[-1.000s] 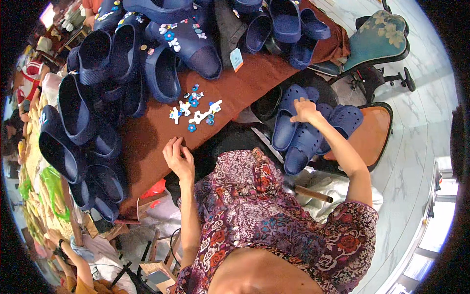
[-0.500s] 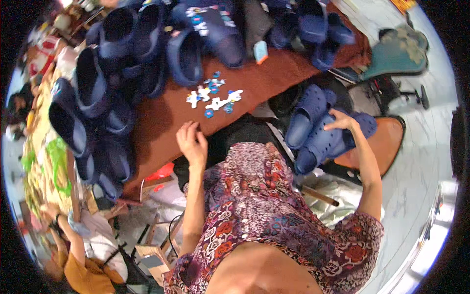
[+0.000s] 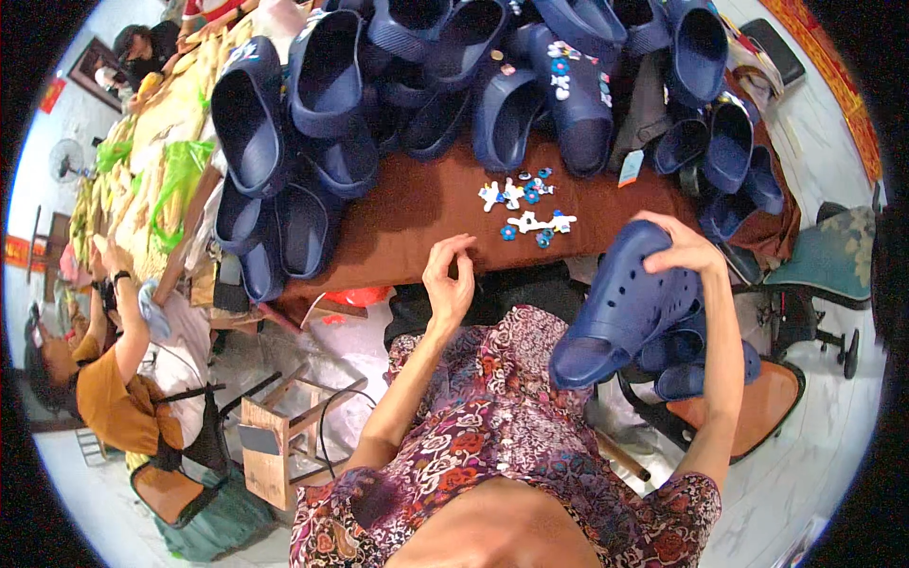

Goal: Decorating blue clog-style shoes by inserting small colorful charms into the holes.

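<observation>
My right hand (image 3: pixel 684 244) grips a navy blue clog (image 3: pixel 627 305) by its heel end, thumb on the side with the round holes. The clog is tilted, toe down, above the right side of my lap. Near the table's front edge hovers my left hand (image 3: pixel 451 276), its fingers loosely bent, apart from the thumb, and nothing visible in them. Just beyond it, small white and blue shoe charms (image 3: pixel 530 225) lie in two loose groups on the brown cloth (image 3: pixel 417 213). Further back stands a navy clog decorated with charms (image 3: pixel 576 104).
Many navy clogs (image 3: pixel 327 85) crowd the table's back and left. More clogs (image 3: pixel 684 364) rest on an orange-brown chair seat (image 3: pixel 757 407) at my right. A wooden stool (image 3: pixel 270 445) stands at lower left, near a co-worker in a mustard top (image 3: pixel 123 402). A green chair (image 3: pixel 824 256) is far right.
My right hand has lifted one clog off those on the chair and brought it toward my lap. The left hand's fingers have curled more. The view has shifted left.
</observation>
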Tool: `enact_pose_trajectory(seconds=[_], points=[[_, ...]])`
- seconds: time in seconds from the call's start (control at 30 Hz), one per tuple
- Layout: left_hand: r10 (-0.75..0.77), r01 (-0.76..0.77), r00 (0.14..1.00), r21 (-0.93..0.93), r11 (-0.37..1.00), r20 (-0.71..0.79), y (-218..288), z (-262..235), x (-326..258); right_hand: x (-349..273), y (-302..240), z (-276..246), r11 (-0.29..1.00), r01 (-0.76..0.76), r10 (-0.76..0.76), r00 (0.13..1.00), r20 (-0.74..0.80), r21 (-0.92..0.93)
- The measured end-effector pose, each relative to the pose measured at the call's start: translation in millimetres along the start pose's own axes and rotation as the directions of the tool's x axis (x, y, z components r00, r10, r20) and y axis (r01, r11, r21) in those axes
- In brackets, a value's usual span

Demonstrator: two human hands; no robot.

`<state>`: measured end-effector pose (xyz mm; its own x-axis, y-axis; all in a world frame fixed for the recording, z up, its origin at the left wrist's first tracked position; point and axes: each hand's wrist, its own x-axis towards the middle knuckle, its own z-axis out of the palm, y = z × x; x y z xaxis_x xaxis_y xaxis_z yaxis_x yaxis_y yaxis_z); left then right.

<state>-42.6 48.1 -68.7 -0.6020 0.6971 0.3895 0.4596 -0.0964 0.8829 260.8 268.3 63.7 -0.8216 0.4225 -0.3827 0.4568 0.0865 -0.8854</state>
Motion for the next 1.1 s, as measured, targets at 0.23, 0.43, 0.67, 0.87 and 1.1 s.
enact_pose_trajectory(seconds=[0.23, 0.43, 0.67, 0.87, 1.1], points=[[-0.218, 0.332, 0.925, -0.383, 0.862, 0.312, 47, -21, -22, 131, -46, 32, 0.974, 0.201, -0.19, 0.976, 0.106, -0.105], [-0.289, 0.376, 0.923, -0.429, 0.821, 0.255, 57, -45, -28, 201, -74, 104, 0.965, 0.215, -0.195, 0.971, 0.139, -0.149], [-0.467, 0.475, 0.879, -0.279, 0.835, 0.098, 38, -48, -37, 201, -52, 154, 0.905, 0.303, -0.367, 0.911, -0.187, -0.3], [-0.469, 0.475, 0.879, -0.246, 0.845, 0.088, 28, -38, -52, 130, -55, 172, 0.864, 0.404, -0.498, 0.772, -0.394, -0.301], [-0.437, 0.456, 0.889, -0.194, 0.868, 0.133, 31, -47, -52, 69, -36, 217, 0.774, 0.377, -0.552, 0.796, -0.251, -0.508]])
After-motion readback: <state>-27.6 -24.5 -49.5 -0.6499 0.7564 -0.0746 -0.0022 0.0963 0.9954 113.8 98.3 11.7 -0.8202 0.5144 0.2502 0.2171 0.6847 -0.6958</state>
